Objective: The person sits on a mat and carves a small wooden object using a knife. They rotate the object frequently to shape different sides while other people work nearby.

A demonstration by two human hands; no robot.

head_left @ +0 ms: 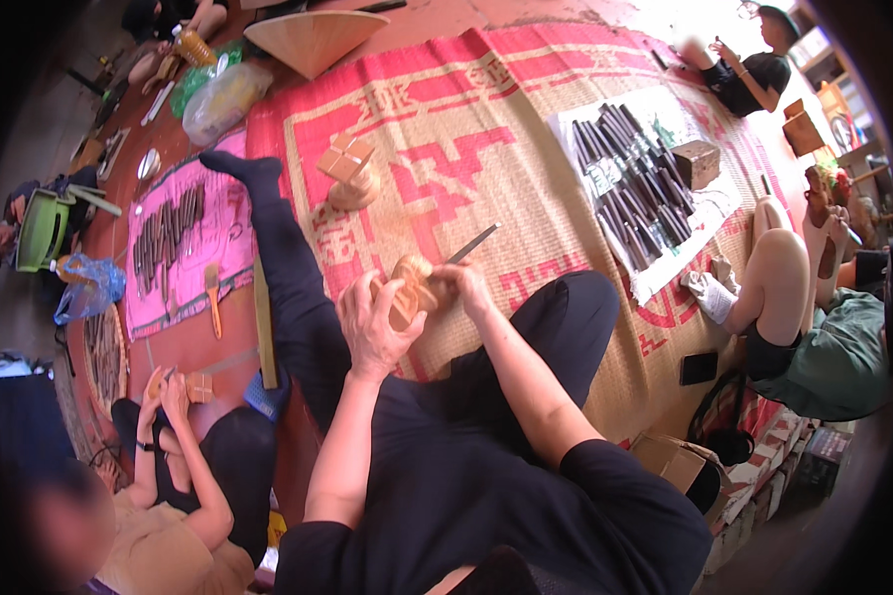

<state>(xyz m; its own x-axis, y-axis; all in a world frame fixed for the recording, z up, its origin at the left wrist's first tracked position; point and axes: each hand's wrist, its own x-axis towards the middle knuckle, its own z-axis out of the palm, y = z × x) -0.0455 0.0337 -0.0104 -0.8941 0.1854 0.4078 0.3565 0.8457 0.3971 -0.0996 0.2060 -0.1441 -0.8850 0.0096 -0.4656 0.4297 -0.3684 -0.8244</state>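
Observation:
My left hand (375,322) is wrapped around a pale wooden carving (413,270) with a rounded top, held above my lap. Close against the carving's right side, my right hand (466,288) is closed on a slim dark carving tool (478,241). The tool's dark end sticks out up and to the right; its other end is hidden by the fingers and the wood. Beyond my hands, on the red and tan woven mat (526,188), stands another wooden piece (347,159) with a squared block above a rounded part.
Rows of dark tools (633,183) lie on a white sheet at right, beside a wooden block (698,164). More tools (169,233) and a brush (213,297) lie on pink cloth at left. A co-worker (189,476) sits at left, another (814,347) at right near a phone (699,369).

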